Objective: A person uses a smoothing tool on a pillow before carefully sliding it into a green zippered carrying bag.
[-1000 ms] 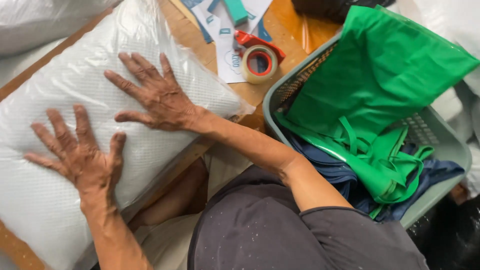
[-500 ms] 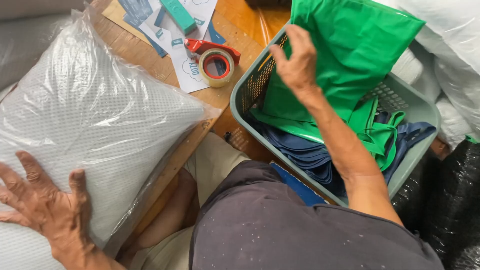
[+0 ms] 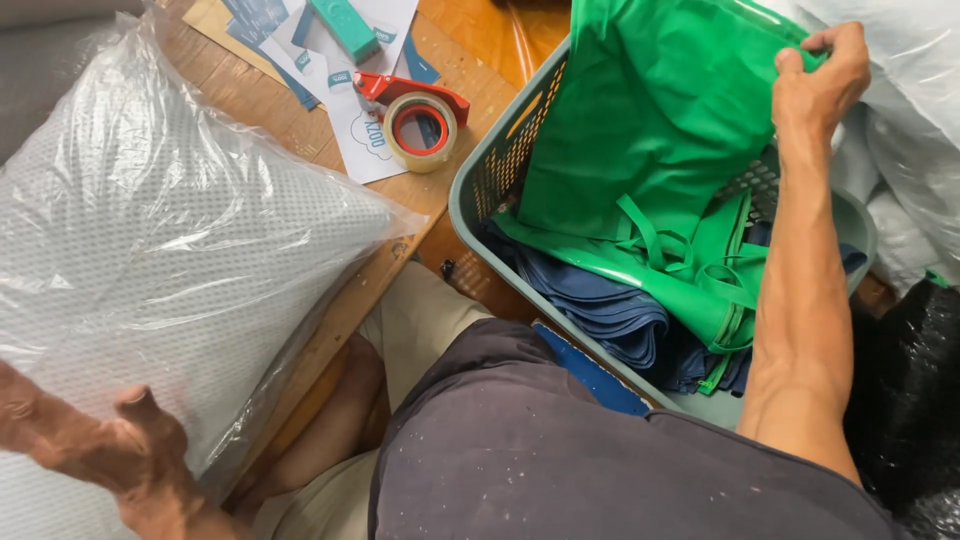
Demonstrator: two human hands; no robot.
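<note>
Clear plastic wraps the white mesh pillow (image 3: 170, 250) at the frame's left, where the left hand (image 3: 110, 455) rests, fingers spread. Centre right, a grey-green slotted plastic basket (image 3: 480, 185) holds folded navy cloth bags (image 3: 600, 310) beneath green ones. Upper right, the right hand (image 3: 822, 80) pinches the top green fabric bag (image 3: 660, 110) by its corner. Judging by this, a bag is being picked; next comes lifting it clear of the tangled handles.

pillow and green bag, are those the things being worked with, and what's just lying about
In hand:
right hand pinching the green bag
left hand on the bagged pillow

Lying about:
tape dispenser
paper cards
teal box
basket
blue bags
</note>
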